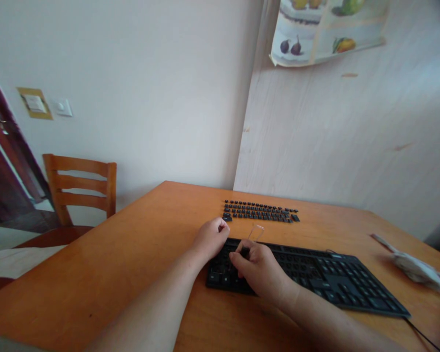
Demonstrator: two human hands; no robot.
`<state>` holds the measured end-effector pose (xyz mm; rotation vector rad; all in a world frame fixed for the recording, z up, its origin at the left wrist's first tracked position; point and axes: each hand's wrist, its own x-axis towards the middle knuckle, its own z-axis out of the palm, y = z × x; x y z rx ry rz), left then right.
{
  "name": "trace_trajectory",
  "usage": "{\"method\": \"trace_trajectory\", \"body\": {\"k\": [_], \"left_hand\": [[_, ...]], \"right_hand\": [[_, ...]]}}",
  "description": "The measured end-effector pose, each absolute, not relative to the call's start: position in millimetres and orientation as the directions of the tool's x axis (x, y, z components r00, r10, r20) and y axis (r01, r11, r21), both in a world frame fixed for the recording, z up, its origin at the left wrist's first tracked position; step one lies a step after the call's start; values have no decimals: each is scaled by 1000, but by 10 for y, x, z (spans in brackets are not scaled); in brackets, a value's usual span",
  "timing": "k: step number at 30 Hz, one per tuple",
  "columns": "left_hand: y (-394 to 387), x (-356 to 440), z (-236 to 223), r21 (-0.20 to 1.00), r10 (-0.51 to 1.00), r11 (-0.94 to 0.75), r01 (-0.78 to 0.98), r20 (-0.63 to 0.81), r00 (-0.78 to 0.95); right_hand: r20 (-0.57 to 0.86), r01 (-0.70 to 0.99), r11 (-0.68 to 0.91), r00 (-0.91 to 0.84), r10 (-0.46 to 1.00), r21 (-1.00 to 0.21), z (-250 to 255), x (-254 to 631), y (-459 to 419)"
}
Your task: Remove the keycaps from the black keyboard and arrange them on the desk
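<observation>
A black keyboard (337,283) lies on the wooden table, with many of its keycaps off on the left and middle part. My right hand (262,269) is over its left part, fingers pinched round a keycap puller (256,231) whose thin wire loop sticks up past the knuckles. Something dark shows between those fingertips. At the keyboard's upper left corner rests my left hand (213,236), curled closed; whether anything is inside it is hidden. Just beyond both hands, loose black keycaps (260,212) are laid out in rows.
On the table's (132,254) right side lies a crumpled plastic bag (418,269). The keyboard cable (423,335) runs off the lower right. A wooden chair (82,186) stands at the left, and a wall rises behind the table.
</observation>
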<state>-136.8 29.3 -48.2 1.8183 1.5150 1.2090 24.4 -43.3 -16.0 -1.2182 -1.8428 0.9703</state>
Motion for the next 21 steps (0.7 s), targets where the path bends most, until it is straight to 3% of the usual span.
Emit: {"method": "trace_trajectory", "body": {"k": [4,13,21], "left_hand": [[277,-1356,-524,696,927,-315,646,373,50],[229,-1335,-467,654,916,-340,676,394,79],[101,-1276,-223,824,918,-394,408,373,134]], "right_hand": [[143,340,232,-267,953,-912,-194,224,-437],[105,209,135,-150,983,-969,-215,315,-310],[283,103,279,16,959,-955,-162,382,-140]]}}
